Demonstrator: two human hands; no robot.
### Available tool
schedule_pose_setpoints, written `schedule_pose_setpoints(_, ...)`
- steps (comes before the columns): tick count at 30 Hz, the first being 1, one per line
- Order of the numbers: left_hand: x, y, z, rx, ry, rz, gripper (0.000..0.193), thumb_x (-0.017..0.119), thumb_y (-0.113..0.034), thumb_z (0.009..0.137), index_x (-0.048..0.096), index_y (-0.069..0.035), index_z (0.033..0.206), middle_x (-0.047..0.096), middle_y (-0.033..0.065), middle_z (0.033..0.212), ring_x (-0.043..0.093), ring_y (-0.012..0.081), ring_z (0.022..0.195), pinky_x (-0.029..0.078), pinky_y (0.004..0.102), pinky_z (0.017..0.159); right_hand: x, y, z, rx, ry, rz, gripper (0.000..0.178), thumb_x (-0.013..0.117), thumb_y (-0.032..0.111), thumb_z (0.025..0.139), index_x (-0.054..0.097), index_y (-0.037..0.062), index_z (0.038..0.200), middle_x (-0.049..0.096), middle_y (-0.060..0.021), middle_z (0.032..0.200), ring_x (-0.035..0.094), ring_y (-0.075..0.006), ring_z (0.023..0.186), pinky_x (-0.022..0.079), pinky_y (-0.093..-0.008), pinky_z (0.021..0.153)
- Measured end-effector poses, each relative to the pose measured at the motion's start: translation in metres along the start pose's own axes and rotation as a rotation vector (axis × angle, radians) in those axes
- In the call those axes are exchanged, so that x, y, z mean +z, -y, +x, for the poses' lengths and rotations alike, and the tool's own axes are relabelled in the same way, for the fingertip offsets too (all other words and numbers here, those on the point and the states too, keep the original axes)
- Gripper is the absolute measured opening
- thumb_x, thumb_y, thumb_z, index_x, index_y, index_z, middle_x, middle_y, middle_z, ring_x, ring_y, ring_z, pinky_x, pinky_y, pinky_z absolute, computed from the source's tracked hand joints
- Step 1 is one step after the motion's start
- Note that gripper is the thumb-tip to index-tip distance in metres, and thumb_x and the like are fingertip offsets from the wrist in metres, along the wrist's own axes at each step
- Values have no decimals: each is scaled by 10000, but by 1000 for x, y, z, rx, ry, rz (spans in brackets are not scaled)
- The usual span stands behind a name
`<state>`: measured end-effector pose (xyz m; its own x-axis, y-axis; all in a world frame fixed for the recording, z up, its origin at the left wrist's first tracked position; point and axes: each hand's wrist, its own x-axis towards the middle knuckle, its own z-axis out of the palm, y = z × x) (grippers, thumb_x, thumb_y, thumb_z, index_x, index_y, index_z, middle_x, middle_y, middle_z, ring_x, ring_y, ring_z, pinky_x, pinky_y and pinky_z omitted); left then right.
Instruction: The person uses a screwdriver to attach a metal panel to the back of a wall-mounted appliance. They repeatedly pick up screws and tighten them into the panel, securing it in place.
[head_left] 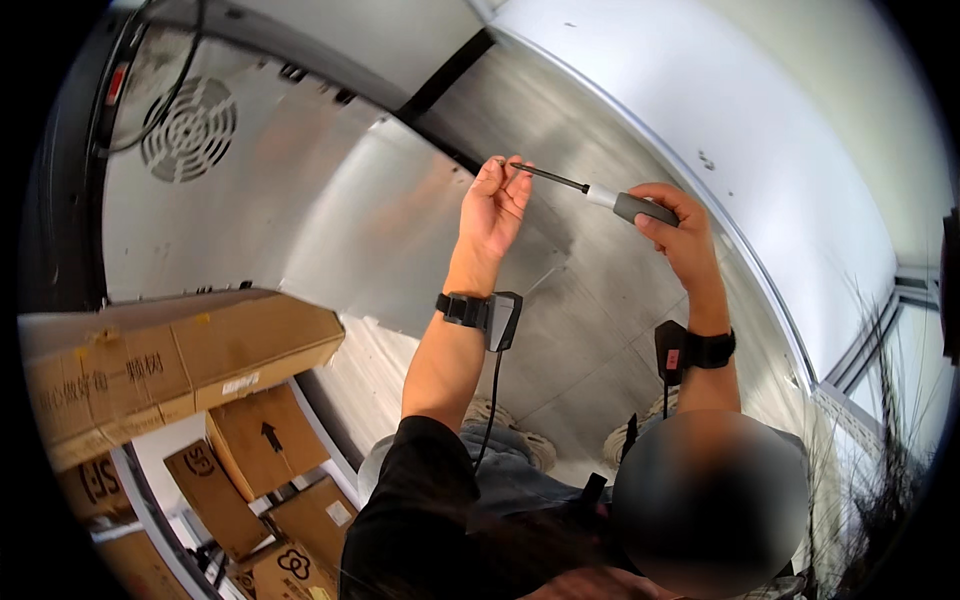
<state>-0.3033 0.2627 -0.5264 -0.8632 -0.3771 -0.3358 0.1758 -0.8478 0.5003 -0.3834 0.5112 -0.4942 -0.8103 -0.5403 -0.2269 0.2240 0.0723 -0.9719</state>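
Observation:
My right hand (680,232) is wrapped round the grey handle of a screwdriver (555,178), which has a light collar and a long dark shaft. The shaft points left and slightly up. Its tip meets the raised fingers of my left hand (490,208). Those fingers are pinched together, palm turned toward me, and whatever small thing may sit between them is too small to name. Both hands are held in the air, beside a large metal panel (330,200) with a round slotted vent.
Cardboard boxes (260,440) are stacked at the lower left, one long box (190,365) lying on top. A white wall (720,130) curves along the right. A black cable (185,80) hangs over the panel at the upper left. Grey flooring (590,330) lies below my hands.

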Motion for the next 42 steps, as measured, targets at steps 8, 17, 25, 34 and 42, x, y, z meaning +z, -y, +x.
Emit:
schedule_pose_setpoints(8,-33,-53,-54,140,37,8,124,471,-114,953,539,-10,954,606,113,984,610,241,964,563,291,826,65,17,-13,-59,113,-65,232,635,58,777,649,63,1009,512,37,697,428,-56,583,340,-217,523)
schedule_pose_setpoints(17,-40,-68,-70,226,63,5,116,452,-93,958,536,-15,945,615,113,968,626,235,926,569,295,801,92,24,-25,-97,93,-72,240,645,64,768,652,55,1008,506,40,681,428,-51,570,327,-212,514)
schedule_pose_setpoints(25,-51,-74,-88,270,-30,71,140,447,-130,965,533,-26,929,603,106,954,622,219,903,572,297,791,112,24,-32,-212,115,-169,249,652,63,751,651,63,1000,561,15,713,486,-79,631,378,-230,583)
schedule_pose_setpoints(34,-62,-80,-105,311,-56,17,112,496,-198,953,548,-100,940,629,44,941,629,155,811,565,287,708,138,26,-37,-223,206,-206,277,639,71,756,633,62,1033,567,-1,704,484,-89,624,377,-240,575)
schedule_pose_setpoints(42,-68,-86,-107,312,-94,84,120,487,-245,959,549,-143,974,630,14,922,614,118,766,516,266,615,147,13,-41,-55,188,-125,284,645,125,768,566,47,1030,567,-16,686,481,-82,615,363,-242,571)
